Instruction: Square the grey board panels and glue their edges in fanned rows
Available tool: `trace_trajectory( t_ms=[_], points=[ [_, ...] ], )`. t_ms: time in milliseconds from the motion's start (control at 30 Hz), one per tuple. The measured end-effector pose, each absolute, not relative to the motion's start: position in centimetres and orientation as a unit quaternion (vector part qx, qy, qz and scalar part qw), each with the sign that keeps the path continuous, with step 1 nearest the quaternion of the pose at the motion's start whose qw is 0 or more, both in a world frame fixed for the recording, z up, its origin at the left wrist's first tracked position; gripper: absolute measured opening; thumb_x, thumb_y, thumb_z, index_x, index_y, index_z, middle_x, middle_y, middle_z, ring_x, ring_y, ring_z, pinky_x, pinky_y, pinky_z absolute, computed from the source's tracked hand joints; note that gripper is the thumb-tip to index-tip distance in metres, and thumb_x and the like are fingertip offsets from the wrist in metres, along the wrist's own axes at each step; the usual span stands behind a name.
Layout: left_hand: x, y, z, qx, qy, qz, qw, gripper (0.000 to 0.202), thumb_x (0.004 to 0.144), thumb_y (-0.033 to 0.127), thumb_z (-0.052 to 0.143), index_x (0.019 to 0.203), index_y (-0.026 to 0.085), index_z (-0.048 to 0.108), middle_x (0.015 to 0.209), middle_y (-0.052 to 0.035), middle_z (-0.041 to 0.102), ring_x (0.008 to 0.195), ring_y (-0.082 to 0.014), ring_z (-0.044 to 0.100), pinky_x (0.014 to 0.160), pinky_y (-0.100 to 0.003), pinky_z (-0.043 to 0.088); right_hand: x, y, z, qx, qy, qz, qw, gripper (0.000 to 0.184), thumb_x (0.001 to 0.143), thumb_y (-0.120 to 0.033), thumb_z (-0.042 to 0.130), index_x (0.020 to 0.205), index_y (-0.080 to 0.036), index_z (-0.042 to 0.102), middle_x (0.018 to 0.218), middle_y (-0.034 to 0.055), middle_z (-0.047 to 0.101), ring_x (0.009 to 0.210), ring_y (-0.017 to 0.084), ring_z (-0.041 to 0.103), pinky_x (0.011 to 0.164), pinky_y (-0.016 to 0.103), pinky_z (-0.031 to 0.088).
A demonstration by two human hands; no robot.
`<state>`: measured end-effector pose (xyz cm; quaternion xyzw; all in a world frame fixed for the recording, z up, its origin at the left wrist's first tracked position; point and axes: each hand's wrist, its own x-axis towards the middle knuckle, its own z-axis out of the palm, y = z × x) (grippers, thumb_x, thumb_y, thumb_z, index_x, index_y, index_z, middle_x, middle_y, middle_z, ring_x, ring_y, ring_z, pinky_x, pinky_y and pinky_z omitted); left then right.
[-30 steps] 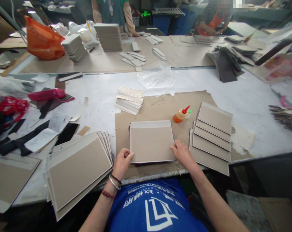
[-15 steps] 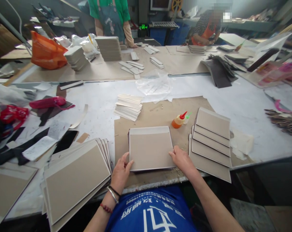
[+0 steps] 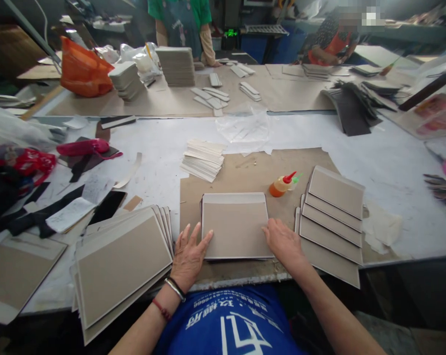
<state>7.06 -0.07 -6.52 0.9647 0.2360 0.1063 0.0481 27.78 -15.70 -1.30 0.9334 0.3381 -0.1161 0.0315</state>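
A grey-brown card panel with a white top band lies flat on a brown cardboard sheet at the table's near edge. My left hand rests open at its lower left corner, fingers spread, fingertips touching the panel's left side. At the lower right corner lies my right hand, fingers flat against the panel's edge. A fanned stack of like panels sits to my left, and another fanned stack to my right.
An orange glue bottle with a red cap lies beyond the panel. A pile of white strips sits behind it. Black scraps and papers clutter the left. Two people work at the far table, among card stacks.
My left hand has gone from curled at the panel's corner to spread flat. My right hand has flattened against the right side. The panel has stayed put.
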Motion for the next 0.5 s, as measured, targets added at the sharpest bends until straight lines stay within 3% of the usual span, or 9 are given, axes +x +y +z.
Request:
trace_trajectory(
  t_ms=[67, 167, 267, 400, 500],
  points=[
    [7.0, -0.1, -6.5, 0.965, 0.238, 0.102, 0.045, 0.044, 0.082, 0.016, 0.046, 0.121, 0.039, 0.049, 0.133, -0.0056, 0.045, 0.127, -0.0322, 0.031, 0.1, -0.05, 0.032, 27.3, -14.5, -1.5, 0.926, 0.373, -0.051, -0.029, 0.028, 0.087, -0.031, 0.043, 0.104, -0.012, 0.055, 0.107, 0.0187, 0.057, 0.103, 0.029, 0.051, 0.081, 0.037, 0.04],
    [7.0, -0.2, -6.6, 0.964, 0.244, 0.096, 0.046, 0.046, 0.082, 0.015, 0.046, 0.122, 0.039, 0.048, 0.134, -0.0063, 0.043, 0.128, -0.0322, 0.028, 0.101, -0.05, 0.03, 26.4, -12.5, -3.1, 0.88, 0.46, 0.002, -0.115, 0.053, 0.084, -0.042, 0.048, 0.129, -0.014, 0.041, 0.136, 0.0174, 0.037, 0.127, 0.03, 0.027, 0.102, 0.044, 0.023],
    [6.9, -0.2, -6.5, 0.963, 0.25, 0.093, 0.049, 0.048, 0.082, 0.014, 0.046, 0.122, 0.04, 0.047, 0.135, -0.0066, 0.041, 0.129, -0.0321, 0.027, 0.102, -0.051, 0.029, 25.4, -11.3, -5.2, 0.854, 0.502, -0.005, -0.136, 0.062, 0.081, -0.046, 0.051, 0.135, -0.021, 0.034, 0.145, 0.0125, 0.022, 0.133, 0.032, 0.01, 0.105, 0.052, 0.011],
    [6.8, -0.2, -6.6, 0.962, 0.254, 0.089, 0.048, 0.048, 0.082, 0.015, 0.045, 0.123, 0.04, 0.046, 0.133, -0.0076, 0.043, 0.128, -0.0324, 0.03, 0.101, -0.053, 0.029, 24.7, -11.1, -6.6, 0.85, 0.506, -0.007, -0.147, 0.06, 0.081, -0.045, 0.049, 0.135, -0.021, 0.035, 0.146, 0.0121, 0.02, 0.134, 0.031, 0.009, 0.105, 0.053, 0.01],
    [6.7, -0.2, -7.5, 0.956, 0.26, 0.096, 0.093, 0.044, 0.085, 0.017, 0.041, 0.122, 0.038, 0.047, 0.128, -0.0091, 0.049, 0.123, -0.0313, 0.038, 0.098, -0.053, 0.032, 25.4, -11.7, -6.6, 0.841, 0.504, 0.013, -0.197, 0.054, 0.085, -0.038, 0.042, 0.133, -0.015, 0.036, 0.141, 0.0143, 0.031, 0.132, 0.027, 0.018, 0.105, 0.048, 0.017]
  ],
)
